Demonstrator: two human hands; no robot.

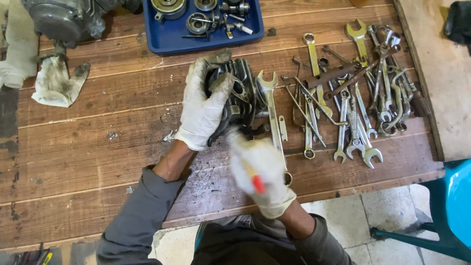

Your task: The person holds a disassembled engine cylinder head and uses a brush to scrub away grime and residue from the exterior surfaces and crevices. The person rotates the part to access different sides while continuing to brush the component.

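Finned metal, dark and greasy: an engine cylinder head [241, 95] sits on the plank surface [88, 162], just below a blue tray [169, 37] and roughly at the middle of the boards. The left hand [203, 105], in a soiled white glove, is wrapped over the cylinder head's left side, its fingers [222, 83] curled onto the top of the fins and gripping it. The right hand [260, 176], also gloved, is just below the part and blurred; its fingers seem closed around a slim tool with a red handle [257, 184], though with the smear I cannot make out what kind of tool it is or whether its tip touches the metal.

Right beside the cylinder head, touching or nearly so, lies a long open-ended spanner [272, 115] running down toward the surface's near edge. Further right is a loose heap of spanners and wrenches [360, 98], many overlapping one another. The blue tray holds small engine parts, round bearings and gears among them. At the far left corner stands a larger grey engine casing [61, 19], with a dirty white rag [56, 86] lying just below it. A turquoise plastic chair [449, 211] stands on the tiled floor off the surface's right end.
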